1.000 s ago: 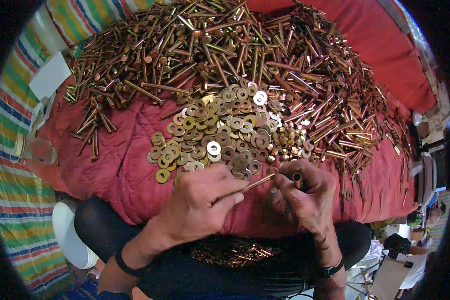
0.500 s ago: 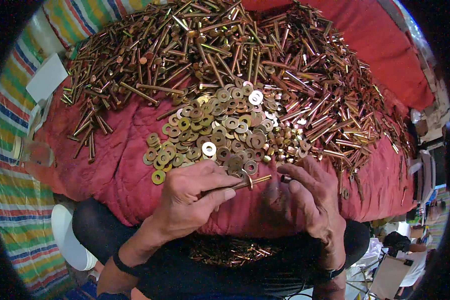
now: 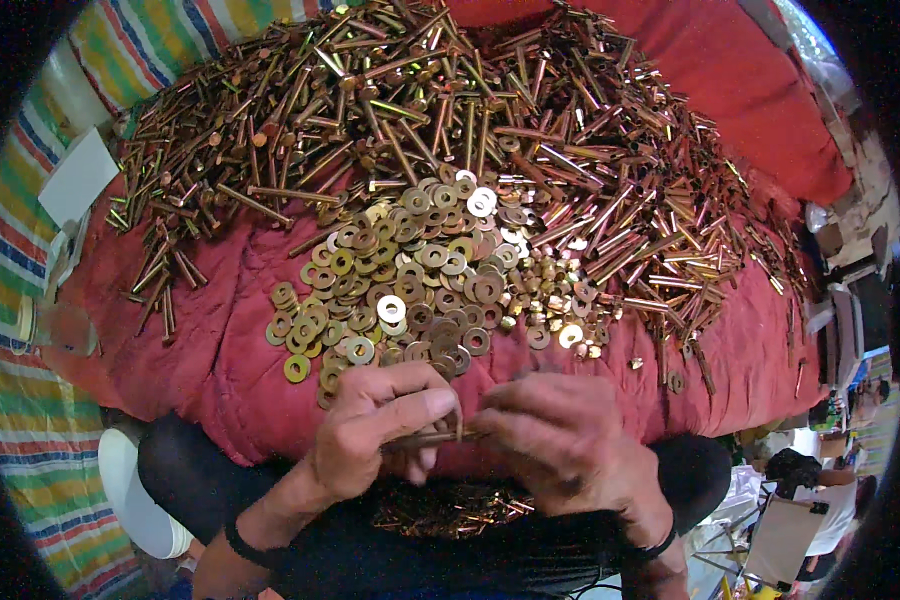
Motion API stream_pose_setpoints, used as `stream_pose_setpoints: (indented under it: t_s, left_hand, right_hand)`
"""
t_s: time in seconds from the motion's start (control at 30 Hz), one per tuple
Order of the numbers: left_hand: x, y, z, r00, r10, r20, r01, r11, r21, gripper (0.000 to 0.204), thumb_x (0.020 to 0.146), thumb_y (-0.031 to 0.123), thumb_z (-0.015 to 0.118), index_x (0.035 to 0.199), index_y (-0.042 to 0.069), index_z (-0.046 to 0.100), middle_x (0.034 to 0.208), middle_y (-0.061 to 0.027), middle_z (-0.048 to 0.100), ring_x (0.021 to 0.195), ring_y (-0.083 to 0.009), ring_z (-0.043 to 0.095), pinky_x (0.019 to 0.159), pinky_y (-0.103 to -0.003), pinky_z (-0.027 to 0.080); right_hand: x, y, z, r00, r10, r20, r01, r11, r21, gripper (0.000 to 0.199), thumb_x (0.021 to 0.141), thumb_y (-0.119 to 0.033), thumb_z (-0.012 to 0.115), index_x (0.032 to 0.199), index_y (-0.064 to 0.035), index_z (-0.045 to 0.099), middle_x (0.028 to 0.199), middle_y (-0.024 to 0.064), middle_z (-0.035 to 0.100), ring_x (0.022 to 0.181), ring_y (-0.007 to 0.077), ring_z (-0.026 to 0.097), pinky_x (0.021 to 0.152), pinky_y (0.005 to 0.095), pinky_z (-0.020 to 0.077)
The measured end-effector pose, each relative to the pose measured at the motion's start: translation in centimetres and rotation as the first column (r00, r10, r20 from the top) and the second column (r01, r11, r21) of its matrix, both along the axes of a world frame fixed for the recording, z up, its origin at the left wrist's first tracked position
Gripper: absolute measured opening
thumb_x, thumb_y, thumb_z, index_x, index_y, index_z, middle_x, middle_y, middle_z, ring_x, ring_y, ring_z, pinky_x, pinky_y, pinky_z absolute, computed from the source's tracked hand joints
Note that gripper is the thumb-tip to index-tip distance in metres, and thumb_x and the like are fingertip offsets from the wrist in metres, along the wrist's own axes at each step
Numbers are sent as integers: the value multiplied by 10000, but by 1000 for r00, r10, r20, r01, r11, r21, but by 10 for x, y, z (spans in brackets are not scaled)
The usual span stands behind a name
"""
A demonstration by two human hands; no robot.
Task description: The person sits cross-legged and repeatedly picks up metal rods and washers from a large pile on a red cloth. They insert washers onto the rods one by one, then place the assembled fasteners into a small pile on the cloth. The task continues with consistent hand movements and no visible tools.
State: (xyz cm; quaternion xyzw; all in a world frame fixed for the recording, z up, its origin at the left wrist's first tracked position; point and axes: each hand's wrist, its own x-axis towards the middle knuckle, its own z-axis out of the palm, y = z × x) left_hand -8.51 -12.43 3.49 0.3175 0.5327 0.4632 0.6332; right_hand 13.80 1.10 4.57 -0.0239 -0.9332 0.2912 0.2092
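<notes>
My left hand [image 3: 370, 430] is closed around a bolt [image 3: 425, 439] that lies sideways, its tip toward the right. A flat washer [image 3: 459, 420] sits on the shank, just beyond the left fingertips. At the bolt's tip, the closed, motion-blurred fingers of my right hand [image 3: 560, 435] meet it. They hide the small dark nut they carried a moment before. Right in front of both hands are a heap of washers [image 3: 410, 270] and, to its right, a smaller heap of shiny nuts [image 3: 550, 285].
A large mound of loose bolts [image 3: 370, 110] spreads over a red quilt [image 3: 220, 385] behind the washers. More bolts [image 3: 455, 510] lie low between my legs. A white bucket [image 3: 135, 490] stands at the left, a clear jar [image 3: 68, 330] above it. Another person [image 3: 835, 500] is at the right.
My right hand has moved left and down with the nut, up to the bolt's tip. My left hand has come slightly lower with the bolt and washer. The whole view has shifted a little.
</notes>
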Motion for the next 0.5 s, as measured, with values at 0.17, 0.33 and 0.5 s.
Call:
stream_pose_setpoints:
  t_s: [0.17,0.33,0.5]
  left_hand:
    - [32,11,-13,998,58,-28,-50,969,242,583,1113,476,418,1118,-41,687,949,-103,711,830,-150,702,730,-307,547]
    - [25,6,-10,971,21,238,20,985,-169,529,1128,415,472,1220,-42,723,769,-76,721,492,-112,617,391,-232,418]
    - [23,7,-6,997,5,80,-7,1000,14,280,998,146,708,1192,-50,756,744,-76,711,486,-79,564,415,-218,380]
  right_hand:
    - [-24,-25,-5,985,137,-108,-129,988,85,486,667,-187,714,1112,11,708,1145,144,661,984,314,683,803,444,605]
    - [-10,-5,15,993,-99,-69,98,995,-18,387,719,-140,784,1083,-22,726,1100,144,687,946,341,713,787,439,612]
    - [5,27,-5,823,-567,39,563,823,78,212,827,-54,843,1020,-44,755,929,120,720,787,276,737,676,356,581]
